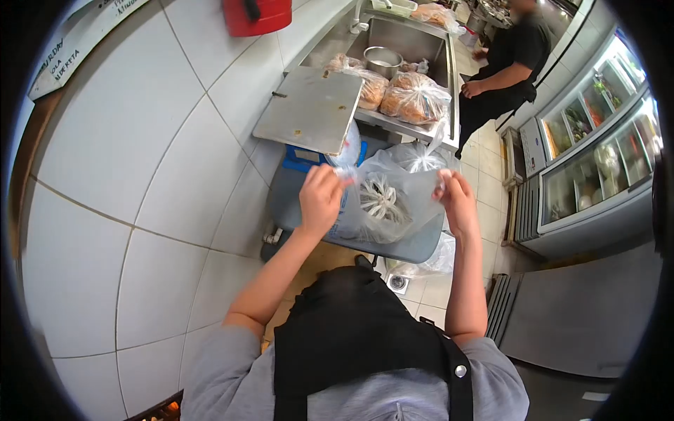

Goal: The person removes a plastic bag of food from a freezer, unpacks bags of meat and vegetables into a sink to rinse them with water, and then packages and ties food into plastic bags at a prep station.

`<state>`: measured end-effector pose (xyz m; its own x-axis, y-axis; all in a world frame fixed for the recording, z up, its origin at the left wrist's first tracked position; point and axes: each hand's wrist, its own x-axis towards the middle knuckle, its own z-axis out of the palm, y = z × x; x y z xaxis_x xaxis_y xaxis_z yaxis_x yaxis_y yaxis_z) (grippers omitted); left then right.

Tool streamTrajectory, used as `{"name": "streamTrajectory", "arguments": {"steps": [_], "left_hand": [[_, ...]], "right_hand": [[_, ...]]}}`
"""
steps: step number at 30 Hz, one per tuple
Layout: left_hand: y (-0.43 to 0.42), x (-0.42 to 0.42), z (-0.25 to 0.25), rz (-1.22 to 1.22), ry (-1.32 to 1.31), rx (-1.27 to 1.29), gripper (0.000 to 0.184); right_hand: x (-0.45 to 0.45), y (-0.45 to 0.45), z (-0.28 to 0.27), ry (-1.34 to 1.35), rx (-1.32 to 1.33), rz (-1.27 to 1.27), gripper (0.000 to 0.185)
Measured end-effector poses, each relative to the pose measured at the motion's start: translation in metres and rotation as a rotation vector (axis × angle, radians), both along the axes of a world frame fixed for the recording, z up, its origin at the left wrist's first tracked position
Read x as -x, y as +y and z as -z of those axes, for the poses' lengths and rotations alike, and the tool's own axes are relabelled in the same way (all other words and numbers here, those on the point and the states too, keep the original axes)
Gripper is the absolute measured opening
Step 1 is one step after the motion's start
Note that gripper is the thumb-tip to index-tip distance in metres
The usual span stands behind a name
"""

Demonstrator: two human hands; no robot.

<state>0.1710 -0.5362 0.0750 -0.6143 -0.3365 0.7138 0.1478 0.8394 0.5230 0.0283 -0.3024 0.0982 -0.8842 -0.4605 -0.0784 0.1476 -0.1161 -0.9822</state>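
A clear plastic bag is stretched between my two hands above a grey table. My left hand pinches its left edge, and my right hand grips the opposite edge. Inside or behind the film sits a knotted plastic bag with dark contents that I cannot make out. Just beyond it rests another tied clear bag. Past my left hand stands a weighing scale with blue parts and a flat metal plate on top.
Bagged bread-like items lie on the steel sink's edge near a metal pot. A person in black stands at the upper right. A glass-door fridge lines the right side, a tiled wall the left. A white bag lies below the table.
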Motion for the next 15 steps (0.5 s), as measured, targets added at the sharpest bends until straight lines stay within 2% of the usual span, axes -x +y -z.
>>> {"name": "streamTrajectory", "arguments": {"steps": [3, 5, 6, 8, 9, 10, 12, 13, 15], "left_hand": [[-0.009, 0.022, -0.013, -0.015, 0.06, -0.065, 0.012], [-0.008, 0.027, -0.028, -0.018, 0.114, -0.098, 0.01], [-0.009, 0.031, -0.031, -0.014, 0.109, -0.099, 0.01], [-0.009, 0.035, -0.029, 0.094, 0.257, -0.267, 0.008], [-0.008, 0.037, -0.024, 0.13, 0.307, -0.324, 0.008], [-0.007, 0.038, -0.007, 0.24, 0.242, -0.465, 0.01], [-0.002, 0.03, 0.013, 0.432, 0.006, -0.697, 0.016], [-0.007, 0.034, 0.033, 0.528, -0.082, -0.773, 0.015], [-0.014, 0.044, 0.084, 0.664, -0.266, -0.894, 0.012]], "right_hand": [[0.004, -0.024, -0.035, 0.119, -0.042, -0.065, 0.018], [0.004, -0.034, -0.049, 0.304, 0.014, -0.181, 0.027], [0.003, -0.036, -0.056, 0.3, 0.014, -0.176, 0.027], [-0.002, -0.035, -0.066, 0.317, 0.125, -0.168, 0.041], [-0.004, -0.034, -0.067, 0.33, 0.115, -0.148, 0.041], [-0.006, -0.032, -0.058, 0.33, 0.114, -0.148, 0.041], [-0.008, -0.03, -0.03, 0.542, -0.11, -0.179, 0.031], [-0.017, -0.035, -0.023, 0.587, -0.194, -0.234, 0.021], [-0.022, -0.044, 0.019, 0.886, -0.394, -0.407, 0.019]]}}
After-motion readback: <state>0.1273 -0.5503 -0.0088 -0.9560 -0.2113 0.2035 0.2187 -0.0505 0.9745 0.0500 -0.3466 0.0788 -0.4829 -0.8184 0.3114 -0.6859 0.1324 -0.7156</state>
